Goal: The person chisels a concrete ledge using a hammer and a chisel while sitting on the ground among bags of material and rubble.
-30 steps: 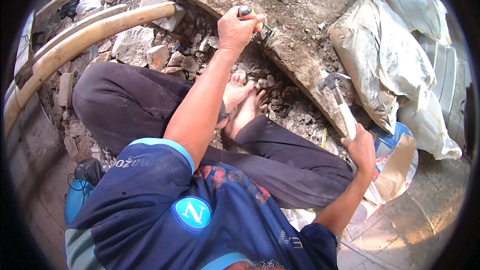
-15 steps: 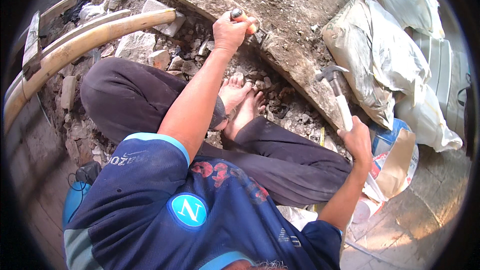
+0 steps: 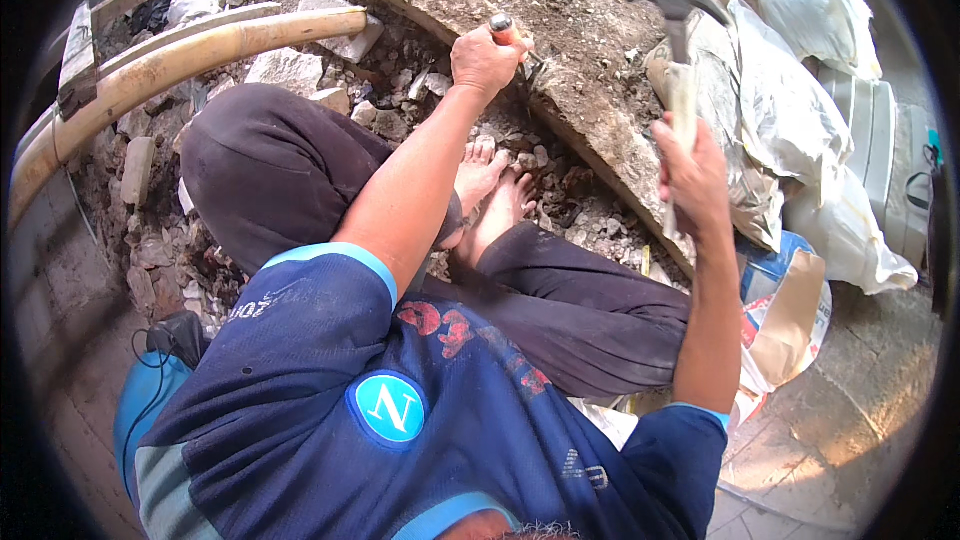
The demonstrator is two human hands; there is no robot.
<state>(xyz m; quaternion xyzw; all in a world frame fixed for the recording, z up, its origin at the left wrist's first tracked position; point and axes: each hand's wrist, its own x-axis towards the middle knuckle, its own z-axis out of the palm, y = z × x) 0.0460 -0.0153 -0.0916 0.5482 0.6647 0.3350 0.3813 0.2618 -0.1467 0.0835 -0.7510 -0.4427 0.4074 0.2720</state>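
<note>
My left hand [image 3: 484, 64] is closed round the orange handle of a chisel [image 3: 503, 28], whose dark capped end sticks up above the fist. Its blade is mostly hidden, by the broken edge of a concrete slab [image 3: 590, 155]. To the right, my right hand [image 3: 697, 180] grips the pale handle of a claw hammer [image 3: 680, 105]. The dark metal head is raised above the slab, apart from the chisel. Below the slab edge, my bare feet [image 3: 492, 190] rest among rubble.
Broken stones [image 3: 285, 68] lie left of the slab, under a curved bamboo pole [image 3: 200, 52]. White sacks [image 3: 790, 105] are piled at the right, with a torn paper bag [image 3: 790, 315] below them. A blue container [image 3: 150, 390] stands at lower left.
My right hand has lifted the hammer up and away from beside my knee. My left hand still holds the chisel by the slab edge; the whole view has shifted slightly.
</note>
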